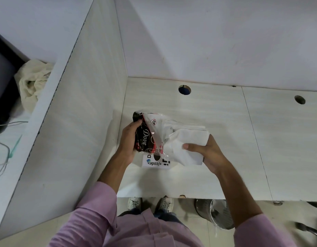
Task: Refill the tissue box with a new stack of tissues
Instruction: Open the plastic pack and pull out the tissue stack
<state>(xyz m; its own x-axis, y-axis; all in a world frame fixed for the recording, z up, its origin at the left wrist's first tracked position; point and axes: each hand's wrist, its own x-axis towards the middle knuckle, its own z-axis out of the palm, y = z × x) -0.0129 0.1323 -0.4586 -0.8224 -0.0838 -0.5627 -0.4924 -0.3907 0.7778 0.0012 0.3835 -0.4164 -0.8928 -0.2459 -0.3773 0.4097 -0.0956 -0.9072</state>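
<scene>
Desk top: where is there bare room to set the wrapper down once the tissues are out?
The desk is bare right of the right hand, out past the seam, and behind the tissues up to the two cable holes. It is crowded only by the partition, where the left hand holds the wrapper over the tissue box.

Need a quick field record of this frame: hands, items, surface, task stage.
left hand: grips the plastic wrapper, dark printed end
right hand: grips the stack of tissues, partly out of the wrapper
tissue box: white, on the desk, below the hands, mostly hidden
surface: pale desk in a corner, two cable holes
stage: tissues not yet in the box
</scene>
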